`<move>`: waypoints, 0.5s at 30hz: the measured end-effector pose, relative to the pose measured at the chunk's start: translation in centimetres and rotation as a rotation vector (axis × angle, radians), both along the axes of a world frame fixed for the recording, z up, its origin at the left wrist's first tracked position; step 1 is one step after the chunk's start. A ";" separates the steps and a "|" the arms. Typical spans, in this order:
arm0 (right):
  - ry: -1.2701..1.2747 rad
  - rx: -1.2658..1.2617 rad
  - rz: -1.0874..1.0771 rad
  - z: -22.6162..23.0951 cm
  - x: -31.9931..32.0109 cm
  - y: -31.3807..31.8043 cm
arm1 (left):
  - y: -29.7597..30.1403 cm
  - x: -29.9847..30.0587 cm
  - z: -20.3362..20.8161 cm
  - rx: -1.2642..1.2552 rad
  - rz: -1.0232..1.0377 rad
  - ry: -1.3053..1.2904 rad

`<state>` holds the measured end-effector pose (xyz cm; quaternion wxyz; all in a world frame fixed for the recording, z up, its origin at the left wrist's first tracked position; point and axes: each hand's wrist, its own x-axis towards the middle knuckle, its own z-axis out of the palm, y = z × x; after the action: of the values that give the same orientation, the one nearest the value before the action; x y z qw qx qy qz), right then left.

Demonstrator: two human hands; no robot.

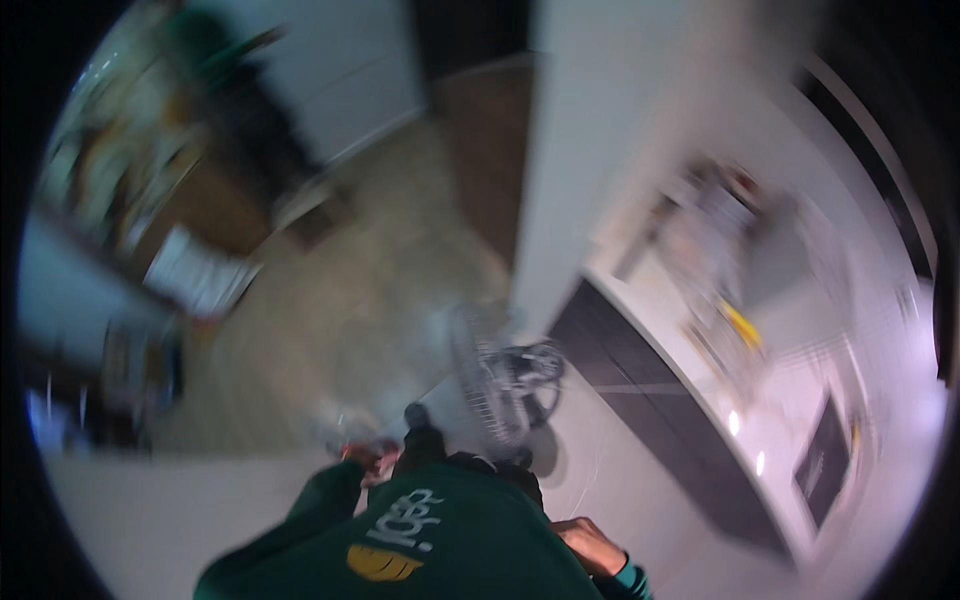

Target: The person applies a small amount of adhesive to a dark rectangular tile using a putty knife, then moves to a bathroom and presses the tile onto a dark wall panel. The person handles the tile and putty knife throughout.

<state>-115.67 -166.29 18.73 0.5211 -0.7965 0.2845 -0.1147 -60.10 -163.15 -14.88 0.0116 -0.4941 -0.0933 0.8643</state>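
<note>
My left hand (376, 463) is low in front of my body, beside my left leg. Its fingers look curled round something small with reddish and pale patches, too smeared to name. Near my right hip is my right hand (593, 547), its back showing. Its fingers are bent in or hidden against the dark green top (450, 530), so I cannot make out what they do. On the floor just ahead of my feet stands a round wire-caged fan (500, 385), blurred by motion.
At the right, a white counter (690, 370) over dark cabinets (640, 390) bears blurred items, among them a yellow one (741, 325). A pale pillar (575, 150) rises ahead. Another person in dark clothes (245, 110) stands at the far left by a cluttered brown table (205, 205).
</note>
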 end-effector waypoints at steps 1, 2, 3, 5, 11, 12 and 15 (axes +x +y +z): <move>-0.181 0.130 -0.085 -0.7 0.7 -0.6 | 1.5 -0.2 0.1 -0.382 -0.328 -0.357; -0.226 0.192 -0.089 -1.2 1.0 -1.5 | 2.8 -0.5 0.2 -0.579 -0.642 -0.668; -0.201 0.235 -0.062 -1.8 1.6 -2.3 | 3.6 -0.7 0.1 -0.464 -0.363 -0.741; -0.129 0.281 -0.023 -2.8 4.1 -4.1 | 4.5 -0.2 -0.1 -0.326 -0.105 -0.793; 0.041 0.285 0.121 -2.8 14.6 -10.4 | 4.4 5.1 -3.6 -0.754 -0.838 -0.797; 0.063 0.286 0.127 -2.7 16.8 -11.4 | 4.3 6.6 -4.6 -0.962 -1.248 -0.801; 0.130 0.287 0.170 -2.4 24.1 -14.5 | 3.3 10.9 -7.8 -1.353 -1.185 -0.930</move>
<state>-91.53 -180.79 16.36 0.6178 -0.7408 0.2627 0.0231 -49.22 -159.82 -22.65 0.1187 -0.6513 0.6812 0.3125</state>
